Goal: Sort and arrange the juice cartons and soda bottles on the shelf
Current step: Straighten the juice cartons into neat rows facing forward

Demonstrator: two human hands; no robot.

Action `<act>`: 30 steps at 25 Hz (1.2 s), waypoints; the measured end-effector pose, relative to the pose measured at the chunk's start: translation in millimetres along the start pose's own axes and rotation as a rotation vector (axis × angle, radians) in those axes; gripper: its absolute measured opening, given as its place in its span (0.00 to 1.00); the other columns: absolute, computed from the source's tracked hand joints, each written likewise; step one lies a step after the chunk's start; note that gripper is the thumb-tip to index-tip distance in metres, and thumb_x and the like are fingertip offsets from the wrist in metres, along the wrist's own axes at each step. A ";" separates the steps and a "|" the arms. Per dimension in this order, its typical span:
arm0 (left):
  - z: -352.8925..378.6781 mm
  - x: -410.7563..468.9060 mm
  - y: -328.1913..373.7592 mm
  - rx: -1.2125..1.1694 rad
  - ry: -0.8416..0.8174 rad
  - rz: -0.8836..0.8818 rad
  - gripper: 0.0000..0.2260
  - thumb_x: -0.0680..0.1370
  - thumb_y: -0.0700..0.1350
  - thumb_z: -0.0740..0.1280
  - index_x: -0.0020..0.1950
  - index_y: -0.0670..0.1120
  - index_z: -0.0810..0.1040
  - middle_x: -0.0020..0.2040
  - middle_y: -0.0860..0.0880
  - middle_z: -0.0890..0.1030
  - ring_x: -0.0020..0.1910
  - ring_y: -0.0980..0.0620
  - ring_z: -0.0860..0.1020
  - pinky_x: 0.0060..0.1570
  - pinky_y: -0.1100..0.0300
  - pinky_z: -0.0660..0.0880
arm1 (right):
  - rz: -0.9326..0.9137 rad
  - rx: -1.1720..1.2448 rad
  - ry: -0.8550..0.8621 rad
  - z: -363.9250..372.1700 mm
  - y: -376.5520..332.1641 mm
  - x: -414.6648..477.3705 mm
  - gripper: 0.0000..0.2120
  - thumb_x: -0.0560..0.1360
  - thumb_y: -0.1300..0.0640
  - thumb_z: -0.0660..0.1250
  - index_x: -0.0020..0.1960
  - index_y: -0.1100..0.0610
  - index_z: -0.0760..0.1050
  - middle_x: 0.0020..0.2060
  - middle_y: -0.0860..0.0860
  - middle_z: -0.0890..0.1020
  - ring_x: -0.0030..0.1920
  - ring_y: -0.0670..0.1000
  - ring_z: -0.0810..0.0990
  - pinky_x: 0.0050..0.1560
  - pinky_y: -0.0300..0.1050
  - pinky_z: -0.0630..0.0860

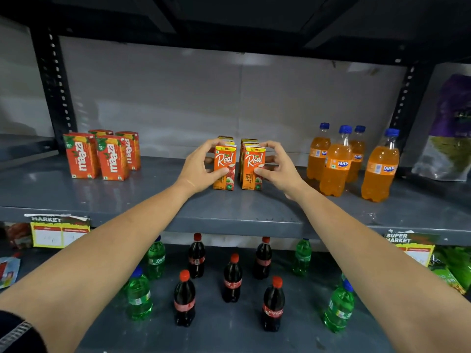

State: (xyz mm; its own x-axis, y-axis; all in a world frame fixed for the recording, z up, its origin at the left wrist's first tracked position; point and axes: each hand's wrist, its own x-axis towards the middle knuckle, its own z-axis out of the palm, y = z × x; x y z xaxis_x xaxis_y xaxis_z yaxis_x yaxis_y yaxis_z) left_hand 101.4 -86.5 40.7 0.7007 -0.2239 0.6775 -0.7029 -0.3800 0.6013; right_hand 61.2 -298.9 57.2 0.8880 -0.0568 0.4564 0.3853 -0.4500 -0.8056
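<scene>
Two rows of orange Real juice cartons stand mid-shelf on the grey upper shelf (pixel 229 212). My left hand (pixel 197 168) grips the left row's front carton (pixel 225 165), thumb on its face and fingers over the top. My right hand (pixel 279 166) holds the right row's front carton (pixel 252 169) the same way. A narrow gap separates the rows. Several red Maaza cartons (pixel 112 159) stand at the left. Several orange Fanta bottles (pixel 336 164) stand at the right.
On the lower shelf stand several Coca-Cola bottles (pixel 232 278) in the middle, with green Sprite bottles (pixel 139 295) at either side. A purple pouch (pixel 448 128) leans at far right. Price tags (pixel 60 231) hang on the shelf's front edge. Black slotted uprights (pixel 54 85) frame the bay.
</scene>
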 end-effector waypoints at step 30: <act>0.6 0.5 -2.8 -0.077 -0.083 -0.270 0.31 0.67 0.49 0.77 0.66 0.49 0.68 0.63 0.46 0.76 0.58 0.48 0.77 0.53 0.49 0.78 | 0.092 0.152 -0.135 -8.2 10.7 3.4 0.23 0.72 0.61 0.70 0.60 0.48 0.64 0.55 0.51 0.75 0.56 0.52 0.77 0.45 0.43 0.80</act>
State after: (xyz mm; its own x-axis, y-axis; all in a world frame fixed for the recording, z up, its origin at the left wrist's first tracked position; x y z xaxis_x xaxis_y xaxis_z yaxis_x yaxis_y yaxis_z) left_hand 103.8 -86.1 39.1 0.8689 -0.1983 0.4535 -0.4948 -0.3675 0.7874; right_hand 66.2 -311.3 53.2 0.9428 0.0333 0.3317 0.3254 -0.3081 -0.8940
